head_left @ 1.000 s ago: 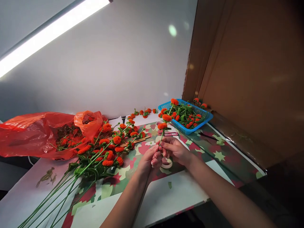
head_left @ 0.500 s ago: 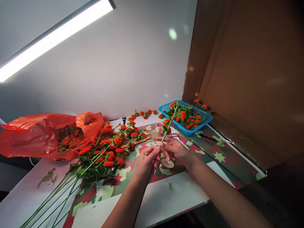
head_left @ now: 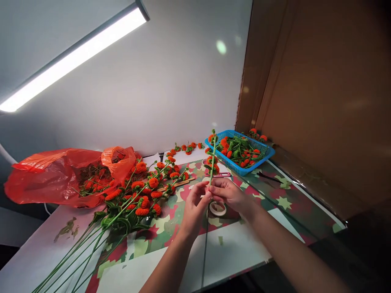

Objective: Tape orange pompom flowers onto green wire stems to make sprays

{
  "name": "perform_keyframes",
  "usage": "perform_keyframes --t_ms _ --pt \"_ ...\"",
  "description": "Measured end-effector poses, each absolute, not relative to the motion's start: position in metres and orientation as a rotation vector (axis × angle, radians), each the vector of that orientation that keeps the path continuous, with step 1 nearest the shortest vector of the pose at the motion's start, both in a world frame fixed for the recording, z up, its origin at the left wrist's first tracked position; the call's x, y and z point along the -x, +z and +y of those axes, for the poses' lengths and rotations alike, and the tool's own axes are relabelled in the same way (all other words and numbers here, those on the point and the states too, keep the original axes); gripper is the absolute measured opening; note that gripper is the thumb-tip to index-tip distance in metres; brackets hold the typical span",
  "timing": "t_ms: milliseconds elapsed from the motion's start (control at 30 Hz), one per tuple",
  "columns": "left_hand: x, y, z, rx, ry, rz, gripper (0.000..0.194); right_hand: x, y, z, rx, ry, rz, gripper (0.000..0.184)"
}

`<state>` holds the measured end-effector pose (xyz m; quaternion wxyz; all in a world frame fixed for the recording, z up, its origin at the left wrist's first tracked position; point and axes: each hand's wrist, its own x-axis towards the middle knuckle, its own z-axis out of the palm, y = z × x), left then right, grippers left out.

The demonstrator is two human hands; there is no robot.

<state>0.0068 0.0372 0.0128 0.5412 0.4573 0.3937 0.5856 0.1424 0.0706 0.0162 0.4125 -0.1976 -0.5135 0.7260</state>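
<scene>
Between my two hands stands a flower stem (head_left: 213, 167), green with fuzzy orange blooms along its upper part. A thin dark wire runs down from it below my fingers. My left hand (head_left: 197, 200) pinches the stem with thumb and fingertips. From the other side my right hand (head_left: 226, 193) closes its fingertips on the same stem, touching my left fingers. Just under my right hand a roll of pale tape (head_left: 218, 208) lies on the camouflage-patterned mat (head_left: 171, 211). Whether a strip of tape is in my fingers cannot be made out.
Finished-looking orange flower stems (head_left: 143, 199) lie in a bundle at the left, beside a red plastic bag (head_left: 58, 175) of small pieces. A blue basket (head_left: 241, 169) holds more blooms. Pink-handled scissors (head_left: 222, 175), wooden sticks (head_left: 180, 183) and a cardboard wall (head_left: 305, 89) are around.
The flower stem has turned from leaning right to nearly upright. My left hand has rotated and its fingers have shifted on the stem. The camera view has moved slightly.
</scene>
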Motion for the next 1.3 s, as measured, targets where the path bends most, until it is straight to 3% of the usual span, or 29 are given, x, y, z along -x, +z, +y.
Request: perform_keyframes --t_ms 100,433,633,867,1300 --pt "-0.005 0.011 0.041 -1.001 1.446 0.782 0.048 -0.144 0.011 0.071 0.366 1.95 -1.225 0.027" --pt "-0.007 0.012 0.046 -0.917 1.575 0.83 0.037 -0.137 0.005 0.067 0.048 2.152 -1.144 0.026" --pt "-0.006 0.02 0.042 -1.045 1.671 0.878 0.021 -0.138 0.004 0.067 0.076 2.156 -1.15 0.026" --pt "-0.007 0.025 0.034 -1.299 1.93 0.838 0.026 -0.139 0.002 0.07 0.213 2.128 -1.125 0.028" --pt "0.0 0.019 0.038 -1.534 1.943 1.037 0.02 -0.14 -0.001 0.071 0.279 2.124 -1.242 0.033"
